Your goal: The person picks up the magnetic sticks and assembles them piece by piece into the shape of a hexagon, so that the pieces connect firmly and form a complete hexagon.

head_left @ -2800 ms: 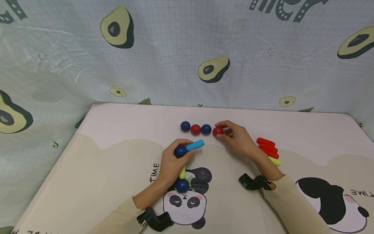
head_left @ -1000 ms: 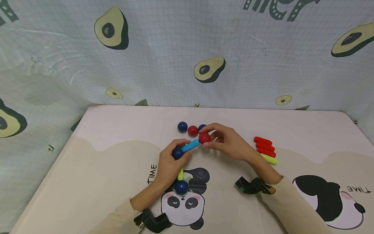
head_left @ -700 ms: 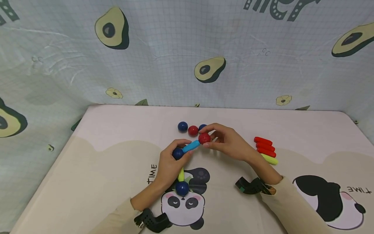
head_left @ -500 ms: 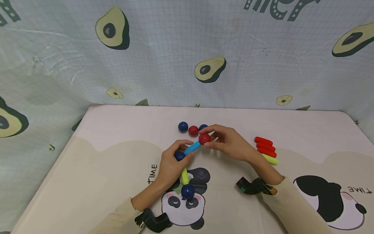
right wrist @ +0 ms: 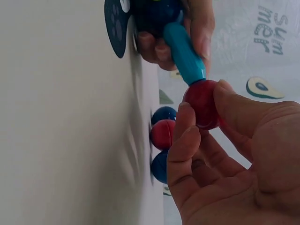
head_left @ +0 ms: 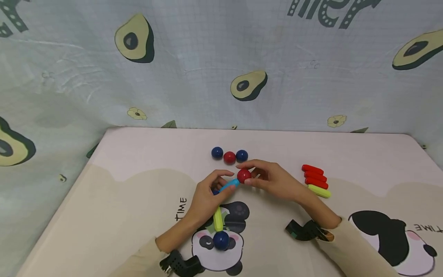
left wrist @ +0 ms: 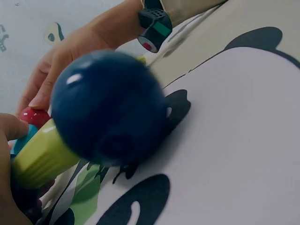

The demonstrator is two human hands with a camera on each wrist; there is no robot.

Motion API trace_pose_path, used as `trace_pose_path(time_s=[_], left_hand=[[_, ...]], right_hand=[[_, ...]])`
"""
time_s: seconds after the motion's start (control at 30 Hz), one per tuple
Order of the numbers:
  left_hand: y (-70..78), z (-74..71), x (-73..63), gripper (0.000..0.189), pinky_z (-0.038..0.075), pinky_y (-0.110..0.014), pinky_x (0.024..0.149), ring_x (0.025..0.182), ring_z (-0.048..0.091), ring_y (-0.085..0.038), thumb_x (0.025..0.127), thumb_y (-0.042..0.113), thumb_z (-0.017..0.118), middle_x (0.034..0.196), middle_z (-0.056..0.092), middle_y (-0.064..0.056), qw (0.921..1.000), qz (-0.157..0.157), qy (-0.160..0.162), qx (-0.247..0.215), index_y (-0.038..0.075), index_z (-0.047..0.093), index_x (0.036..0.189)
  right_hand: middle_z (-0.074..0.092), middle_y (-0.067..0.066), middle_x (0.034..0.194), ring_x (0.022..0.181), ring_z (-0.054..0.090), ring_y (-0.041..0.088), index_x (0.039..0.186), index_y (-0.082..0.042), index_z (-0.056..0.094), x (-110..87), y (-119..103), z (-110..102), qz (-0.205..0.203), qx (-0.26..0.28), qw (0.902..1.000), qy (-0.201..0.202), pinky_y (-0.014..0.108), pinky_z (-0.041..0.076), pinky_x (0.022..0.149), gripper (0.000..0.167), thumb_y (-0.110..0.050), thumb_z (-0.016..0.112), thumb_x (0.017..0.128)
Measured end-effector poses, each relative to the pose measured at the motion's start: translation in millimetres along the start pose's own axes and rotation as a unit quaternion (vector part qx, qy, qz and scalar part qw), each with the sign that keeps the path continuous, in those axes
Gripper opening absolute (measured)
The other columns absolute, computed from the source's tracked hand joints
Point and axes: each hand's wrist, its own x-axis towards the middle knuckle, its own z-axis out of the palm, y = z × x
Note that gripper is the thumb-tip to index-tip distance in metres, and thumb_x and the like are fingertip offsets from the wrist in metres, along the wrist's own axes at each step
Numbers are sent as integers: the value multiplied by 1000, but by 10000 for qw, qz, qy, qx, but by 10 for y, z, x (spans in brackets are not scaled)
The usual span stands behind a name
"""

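My left hand point(head_left: 204, 202) holds a ball-and-rod toy piece. Its fingers and thumb are around a dark blue ball point(head_left: 215, 192) and the light blue rod point(right wrist: 185, 54) joined to it. From that ball a yellow-green rod point(head_left: 218, 219) runs toward me, with another dark blue ball point(head_left: 221, 240) at its end over the printed panda. My right hand point(head_left: 277, 181) pinches a red ball point(head_left: 244, 176) between thumb and fingers. In the right wrist view, this red ball touches the free end of the light blue rod. Left fingers partly hide the middle ball.
Behind the hands, a blue ball point(head_left: 217, 152), a red ball point(head_left: 229, 157) and another blue ball point(head_left: 242, 156) sit in a row. Several rods lie at the right, red rods point(head_left: 315, 176) beside a yellow-green rod point(head_left: 319, 191). A patterned cloth point(head_left: 194, 96) hangs behind the table.
The right hand has brought the red ball left from the row's end to the light blue rod's tip. Both hands have shifted nearer me, and the yellow-green rod's end ball swung toward me.
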Motion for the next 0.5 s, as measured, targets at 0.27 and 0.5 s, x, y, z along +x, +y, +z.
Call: trace_pose_path(time_s=[0.27, 0.5], left_hand=[[25, -66, 30, 36, 46, -22, 61, 64, 55, -19, 94, 17, 63, 83, 66, -9, 9972, -282, -476, -494, 12, 53, 128], [47, -89, 56, 41, 52, -29, 60, 58, 58, -25, 95, 16, 61, 88, 64, -19, 9910, -515, -751, -982, 7, 47, 132]], right_hand=[[59, 0, 115, 93, 60, 17, 129, -11, 57, 22, -39, 72, -208, 458, 9987, 30, 31, 53, 73, 43, -8, 69, 88], [60, -1, 111, 92, 61, 16, 124, -15, 59, 4, -68, 102, -83, 423, 9990, 144, 32, 54, 72, 39, -8, 69, 88]])
